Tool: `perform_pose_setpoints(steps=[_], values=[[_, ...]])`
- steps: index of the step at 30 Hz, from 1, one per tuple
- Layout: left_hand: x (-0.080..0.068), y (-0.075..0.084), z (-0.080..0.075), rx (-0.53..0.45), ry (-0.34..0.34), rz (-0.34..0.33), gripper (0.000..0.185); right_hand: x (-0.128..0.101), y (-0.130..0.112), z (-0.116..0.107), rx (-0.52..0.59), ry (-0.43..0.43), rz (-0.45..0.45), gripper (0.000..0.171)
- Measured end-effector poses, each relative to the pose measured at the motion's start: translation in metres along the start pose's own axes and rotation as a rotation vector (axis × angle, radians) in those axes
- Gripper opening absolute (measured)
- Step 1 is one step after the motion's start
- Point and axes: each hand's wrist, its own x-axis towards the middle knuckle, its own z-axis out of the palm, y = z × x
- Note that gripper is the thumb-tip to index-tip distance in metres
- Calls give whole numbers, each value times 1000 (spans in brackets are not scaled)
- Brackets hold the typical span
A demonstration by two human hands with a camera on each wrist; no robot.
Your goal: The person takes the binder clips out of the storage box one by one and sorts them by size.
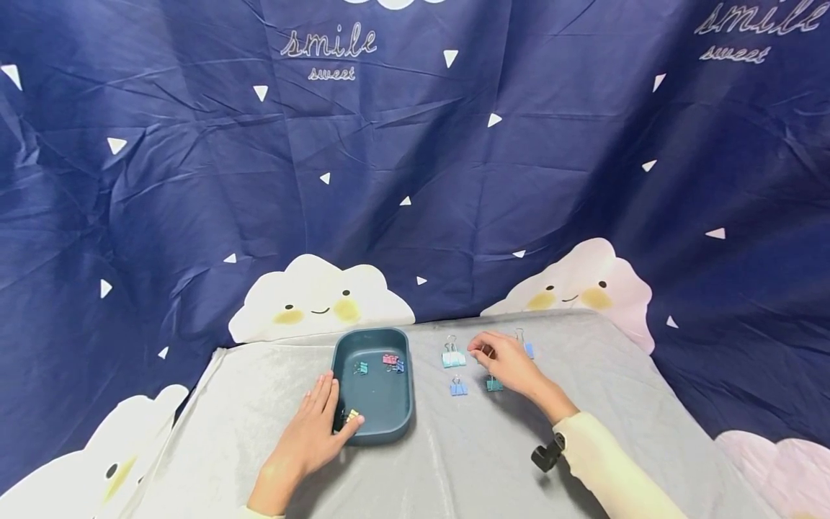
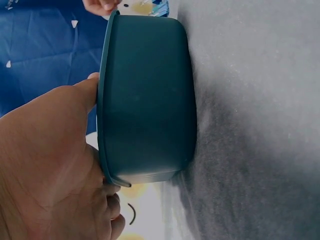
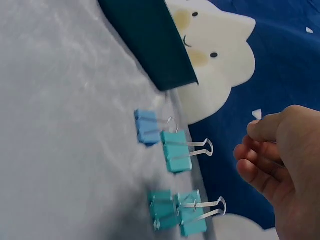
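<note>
A dark teal tray [image 1: 382,404] stands on the grey cloth and holds several small binder clips, among them a pink clip [image 1: 390,358] and a yellow clip [image 1: 352,416]. My left hand [image 1: 311,432] holds the tray's near left corner, thumb hooked over the rim, palm against the wall [image 2: 145,100]. My right hand [image 1: 502,360] hovers to the right of the tray, fingers loosely curled [image 3: 280,160], with nothing seen in them. Around it lie a light teal clip [image 1: 454,357], a blue clip [image 1: 458,388], a teal clip [image 1: 494,384] and another blue clip [image 1: 528,349].
The grey cloth [image 1: 454,461] covers the table. A dark blue curtain [image 1: 415,180] with white clouds hangs right behind it. The table's edges fall off at left and right. A black wrist mount [image 1: 547,454] sits on my right sleeve.
</note>
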Motion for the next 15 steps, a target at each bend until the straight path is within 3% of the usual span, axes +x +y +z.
perform_pose_setpoints(steps=[15], values=[[0, 0, 0, 4, -12, -9, 97, 52, -44, 24, 12, -129, -117, 6]])
